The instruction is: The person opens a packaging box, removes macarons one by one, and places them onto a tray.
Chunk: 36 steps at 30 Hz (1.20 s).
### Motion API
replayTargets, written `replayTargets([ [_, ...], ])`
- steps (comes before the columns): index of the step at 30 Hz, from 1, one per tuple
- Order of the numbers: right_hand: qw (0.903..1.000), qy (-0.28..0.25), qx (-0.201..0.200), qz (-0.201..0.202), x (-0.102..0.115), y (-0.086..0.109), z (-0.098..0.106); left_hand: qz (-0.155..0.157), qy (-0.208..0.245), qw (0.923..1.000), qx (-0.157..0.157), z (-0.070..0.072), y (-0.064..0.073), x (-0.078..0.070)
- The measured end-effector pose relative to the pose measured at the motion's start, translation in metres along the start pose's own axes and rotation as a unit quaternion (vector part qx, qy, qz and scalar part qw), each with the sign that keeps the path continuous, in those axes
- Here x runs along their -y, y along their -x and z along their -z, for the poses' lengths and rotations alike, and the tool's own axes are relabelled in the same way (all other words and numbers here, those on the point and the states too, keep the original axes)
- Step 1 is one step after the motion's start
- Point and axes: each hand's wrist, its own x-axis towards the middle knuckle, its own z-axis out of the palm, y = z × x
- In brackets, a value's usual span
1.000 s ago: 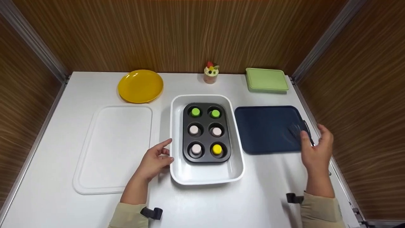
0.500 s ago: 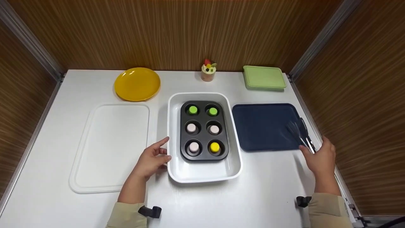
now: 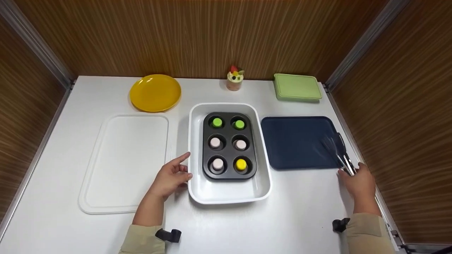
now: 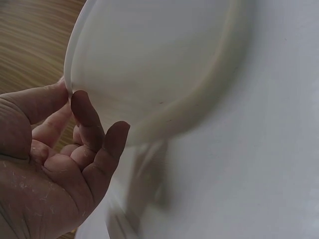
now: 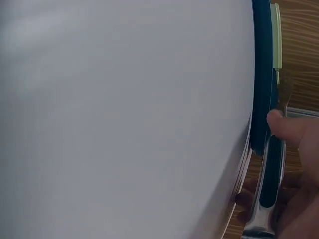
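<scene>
In the head view my left hand (image 3: 172, 178) is at the left side of a deep white rectangular tray (image 3: 231, 197). Its thumb reaches over the rim and its fingers lie against the outer wall, pinching the tray (image 4: 149, 129). Inside stands a dark muffin tin (image 3: 229, 151), with a small green, pale pink or yellow-topped piece in each cup. Toward the table's right edge, my right hand (image 3: 360, 182) grips tongs (image 3: 346, 163) with metal, dark-inset handles (image 5: 271, 172). The thumb lies along the handle; the lower fingers are partly hidden behind it.
A dark blue lid (image 3: 296, 141) lies under the tongs' tips. A white lid (image 3: 130, 162) lies at left, below a yellow plate (image 3: 155, 93). Along the back stand a dessert cup (image 3: 234, 82) and a green lidded box (image 3: 297, 86). Wooden walls (image 3: 226, 38) enclose the table.
My right hand has moved toward me and slightly right along the tongs, now lower on their handles. The left hand has stayed at the white tray's rim.
</scene>
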Motion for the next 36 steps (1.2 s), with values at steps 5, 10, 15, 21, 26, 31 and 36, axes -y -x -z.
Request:
replayTargets([
  [5, 0.9996, 0.014, -0.01, -0.022, -0.003, 0.002, 0.004, -0.001, 0.006, 1.0, 0.005, -0.001, 0.0, 0.001],
  [10, 0.9992, 0.02, -0.004, -0.034, -0.005, 0.005, 0.008, -0.01, 0.011, 0.9998, 0.013, -0.001, 0.0, 0.001],
  [15, 0.9989, 0.022, 0.011, -0.039, -0.005, 0.007, 0.01, -0.005, 0.018, 0.9997, 0.017, 0.0, -0.001, 0.001],
  [21, 0.9991, 0.03, 0.007, -0.03, -0.001, 0.009, 0.013, 0.001, 0.015, 0.9998, 0.012, 0.0, -0.001, 0.001],
  [26, 0.9989, 0.043, -0.007, -0.016, 0.01, 0.014, 0.018, -0.002, 0.017, 0.9998, 0.009, 0.0, 0.0, 0.001],
  [31, 0.999, 0.038, -0.024, -0.005, 0.021, 0.021, 0.022, -0.008, 0.011, 0.9999, 0.006, 0.0, 0.0, 0.002],
  [36, 0.9985, 0.03, -0.042, 0.017, 0.032, 0.027, 0.023, -0.01, 0.006, 0.9999, 0.007, 0.001, -0.001, 0.004],
])
